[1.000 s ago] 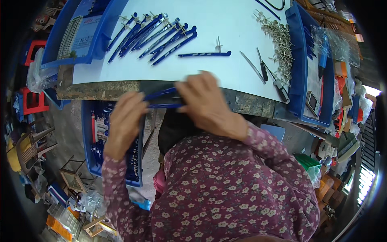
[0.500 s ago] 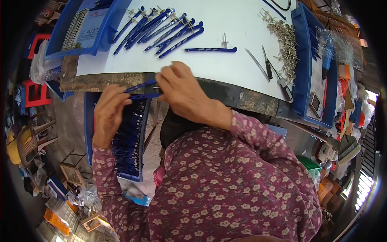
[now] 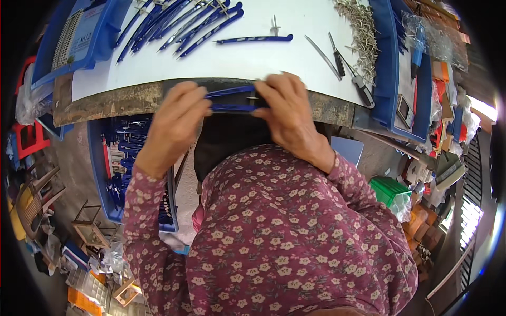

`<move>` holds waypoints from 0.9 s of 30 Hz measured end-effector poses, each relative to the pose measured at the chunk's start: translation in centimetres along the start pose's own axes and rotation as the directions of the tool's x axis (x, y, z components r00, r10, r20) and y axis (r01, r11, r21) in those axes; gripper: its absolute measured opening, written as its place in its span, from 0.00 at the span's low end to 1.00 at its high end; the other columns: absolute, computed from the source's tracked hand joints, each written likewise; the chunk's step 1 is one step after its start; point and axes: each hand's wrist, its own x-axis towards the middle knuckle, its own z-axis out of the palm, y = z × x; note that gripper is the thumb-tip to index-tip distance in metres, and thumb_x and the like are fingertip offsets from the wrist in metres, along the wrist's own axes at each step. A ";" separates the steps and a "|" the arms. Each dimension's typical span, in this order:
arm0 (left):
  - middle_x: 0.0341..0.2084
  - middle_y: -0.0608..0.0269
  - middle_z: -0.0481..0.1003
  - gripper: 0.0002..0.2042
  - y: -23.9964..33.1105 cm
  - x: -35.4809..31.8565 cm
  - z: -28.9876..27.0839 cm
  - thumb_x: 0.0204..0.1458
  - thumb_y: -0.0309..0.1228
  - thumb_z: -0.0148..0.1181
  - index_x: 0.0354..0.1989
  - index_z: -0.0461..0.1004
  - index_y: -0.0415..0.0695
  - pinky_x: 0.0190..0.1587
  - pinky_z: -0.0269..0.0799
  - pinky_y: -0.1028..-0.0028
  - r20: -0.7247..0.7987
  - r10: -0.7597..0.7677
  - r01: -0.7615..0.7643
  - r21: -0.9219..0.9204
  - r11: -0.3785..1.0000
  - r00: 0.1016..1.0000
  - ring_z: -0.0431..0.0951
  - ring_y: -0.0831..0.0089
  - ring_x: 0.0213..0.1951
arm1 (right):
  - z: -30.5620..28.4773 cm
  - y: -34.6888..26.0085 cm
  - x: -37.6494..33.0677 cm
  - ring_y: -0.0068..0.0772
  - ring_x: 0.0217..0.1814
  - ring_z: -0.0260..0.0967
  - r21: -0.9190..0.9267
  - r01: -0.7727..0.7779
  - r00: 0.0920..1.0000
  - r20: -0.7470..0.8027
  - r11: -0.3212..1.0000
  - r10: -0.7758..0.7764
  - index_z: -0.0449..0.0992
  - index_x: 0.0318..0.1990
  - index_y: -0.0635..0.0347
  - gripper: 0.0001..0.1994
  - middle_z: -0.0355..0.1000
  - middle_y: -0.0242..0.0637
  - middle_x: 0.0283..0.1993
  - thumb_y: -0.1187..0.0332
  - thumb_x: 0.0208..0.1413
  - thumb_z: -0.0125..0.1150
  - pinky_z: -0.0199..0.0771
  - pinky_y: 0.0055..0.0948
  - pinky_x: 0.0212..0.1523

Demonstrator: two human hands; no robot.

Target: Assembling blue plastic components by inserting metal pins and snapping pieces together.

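Compass (image 3: 232, 100): blue plastic, two slim legs, long axis left-right, at bench (image 3: 237, 58) near edge.
Left hand (image 3: 174, 124): grip pinching leg tips.
Right hand (image 3: 287, 113): grip pinching hinge end.

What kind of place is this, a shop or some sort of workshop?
Most likely a small assembly workshop. Both hands hold a blue two-legged tool at a white worktable, where finished ones lie in a row beside a pile of metal pins.

The blue tool (image 3: 232, 100) gripped in both hands shows a silvery pin, as far as the view allows. More blue tools (image 3: 179, 21) lie on the white table (image 3: 263, 52). The sleeves (image 3: 153, 210) are maroon with pale flowers. The bin (image 3: 100, 174) below is blue.
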 end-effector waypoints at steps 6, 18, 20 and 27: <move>0.32 0.55 0.73 0.09 -1.4 -4.5 -5.1 0.36 0.15 0.59 0.29 0.72 0.35 0.42 0.68 0.68 -0.028 -0.292 0.293 0.091 0.952 0.956 0.72 0.59 0.40 | 5.0 -2.7 5.1 0.39 0.38 0.56 0.115 0.266 0.964 -0.004 0.957 -0.267 0.65 0.31 0.64 0.15 0.58 0.39 0.32 0.74 0.32 0.62 0.57 0.34 0.43; 0.32 0.55 0.69 0.10 1.4 1.8 2.0 0.31 0.17 0.59 0.26 0.70 0.33 0.39 0.67 0.68 -0.008 0.046 -0.047 -0.110 0.993 0.999 0.69 0.60 0.39 | -2.6 1.2 -2.0 0.46 0.40 0.59 -0.035 0.001 1.000 0.026 0.999 0.000 0.66 0.44 0.67 0.24 0.63 0.45 0.40 0.75 0.34 0.63 0.61 0.37 0.40; 0.32 0.56 0.69 0.10 0.9 1.2 1.1 0.31 0.17 0.59 0.26 0.70 0.33 0.41 0.68 0.68 -0.005 0.008 -0.008 -0.076 0.997 1.000 0.69 0.60 0.39 | -1.4 0.6 -1.1 0.45 0.38 0.61 -0.018 0.039 0.999 -0.017 0.999 -0.039 0.67 0.44 0.67 0.25 0.65 0.44 0.38 0.75 0.33 0.63 0.61 0.37 0.40; 0.33 0.56 0.73 0.09 -1.5 -4.1 -4.4 0.35 0.14 0.58 0.28 0.73 0.35 0.43 0.68 0.68 -0.055 -0.293 0.297 0.069 0.952 0.954 0.72 0.60 0.41 | 4.2 -2.4 4.9 0.37 0.37 0.58 0.034 0.274 0.960 0.056 0.961 -0.275 0.67 0.36 0.63 0.17 0.62 0.37 0.35 0.71 0.35 0.61 0.58 0.32 0.38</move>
